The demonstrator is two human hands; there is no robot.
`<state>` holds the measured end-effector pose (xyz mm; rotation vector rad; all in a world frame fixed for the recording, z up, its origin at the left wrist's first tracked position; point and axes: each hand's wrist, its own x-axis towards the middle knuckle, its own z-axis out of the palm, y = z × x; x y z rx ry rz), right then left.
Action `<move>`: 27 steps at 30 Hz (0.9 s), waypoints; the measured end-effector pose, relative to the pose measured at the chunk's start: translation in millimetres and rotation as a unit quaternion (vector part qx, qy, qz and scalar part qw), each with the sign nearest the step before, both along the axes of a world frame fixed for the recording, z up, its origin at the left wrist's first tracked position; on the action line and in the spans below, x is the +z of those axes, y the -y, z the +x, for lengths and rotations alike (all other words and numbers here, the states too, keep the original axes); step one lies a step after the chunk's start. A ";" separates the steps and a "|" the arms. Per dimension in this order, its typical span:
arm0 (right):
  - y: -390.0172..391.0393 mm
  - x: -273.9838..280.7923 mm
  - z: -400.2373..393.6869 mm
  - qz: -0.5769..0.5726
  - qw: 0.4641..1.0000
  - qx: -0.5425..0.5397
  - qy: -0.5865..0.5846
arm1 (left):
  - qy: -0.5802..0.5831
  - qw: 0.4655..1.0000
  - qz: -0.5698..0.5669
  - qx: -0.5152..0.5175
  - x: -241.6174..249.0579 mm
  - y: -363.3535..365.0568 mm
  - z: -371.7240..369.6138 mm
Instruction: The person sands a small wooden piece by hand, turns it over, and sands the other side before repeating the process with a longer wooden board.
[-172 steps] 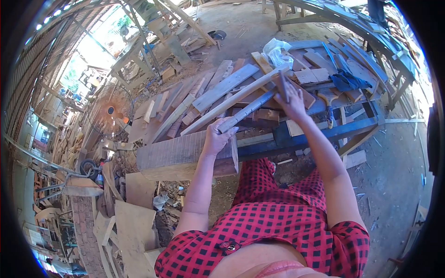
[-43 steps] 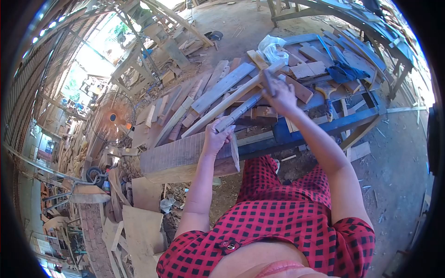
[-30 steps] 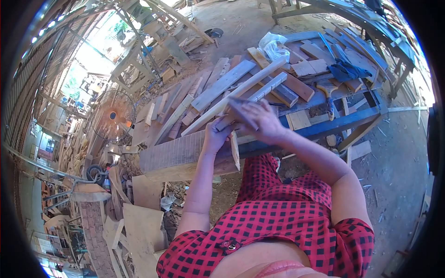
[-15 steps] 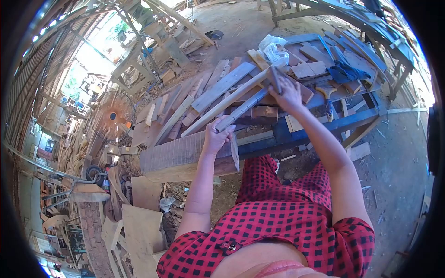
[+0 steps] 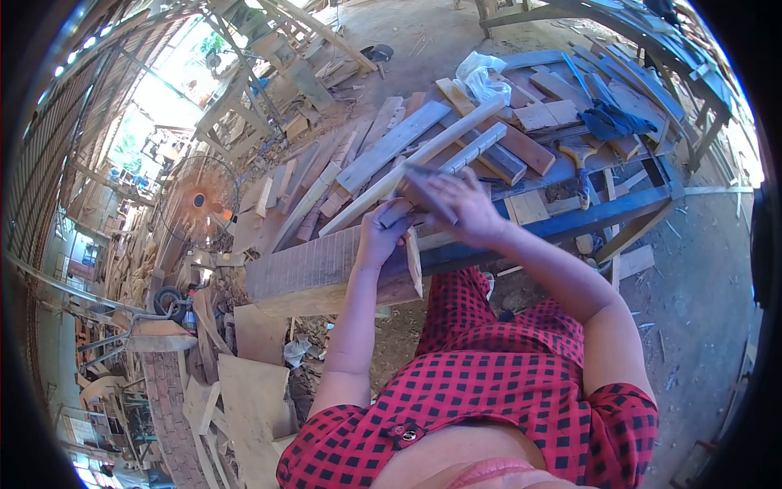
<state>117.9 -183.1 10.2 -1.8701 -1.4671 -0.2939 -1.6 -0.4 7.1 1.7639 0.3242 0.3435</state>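
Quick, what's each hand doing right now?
Left hand: closed around the near end of a notched strip.
Right hand: holding a flat dark block over the strip.

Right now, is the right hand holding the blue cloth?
No, the right hand holds a dark flat block, while the blue cloth lies on the pile of boards.

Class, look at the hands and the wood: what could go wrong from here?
The dark block in the right hand is close to the left hand and might knock its fingers. Both hands are bare, so splinters are possible. The strip extends over piled boards, which could shift.
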 end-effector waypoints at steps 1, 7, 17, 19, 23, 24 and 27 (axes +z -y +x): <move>1.8 -5.4 17.4 -0.011 0.999 -0.048 -0.006 | 0.024 1.000 -0.006 -0.003 4.1 4.5 0.3; 17.1 -28.4 123.6 -0.072 0.965 -0.242 -0.070 | 0.040 0.999 -0.017 -0.021 -3.2 -1.1 -0.3; -1.1 -16.2 69.9 -0.090 0.955 -0.268 -0.086 | 0.037 0.999 -0.013 -0.017 0.8 2.8 -0.7; -5.8 1.6 26.4 -0.074 0.978 -0.179 -0.075 | 0.060 0.998 -0.008 -0.024 0.7 3.1 0.5; -18.7 -2.1 -33.1 0.007 0.999 -0.048 -0.006 | 0.006 1.000 0.019 0.007 -0.4 1.6 1.7; -20.5 -2.8 -37.9 0.027 0.999 -0.015 0.013 | 0.054 0.997 0.046 0.000 -6.8 -1.5 3.3; -13.9 0.5 -31.4 0.013 0.999 0.019 0.034 | 0.055 0.998 0.043 -0.003 -17.7 -11.1 2.9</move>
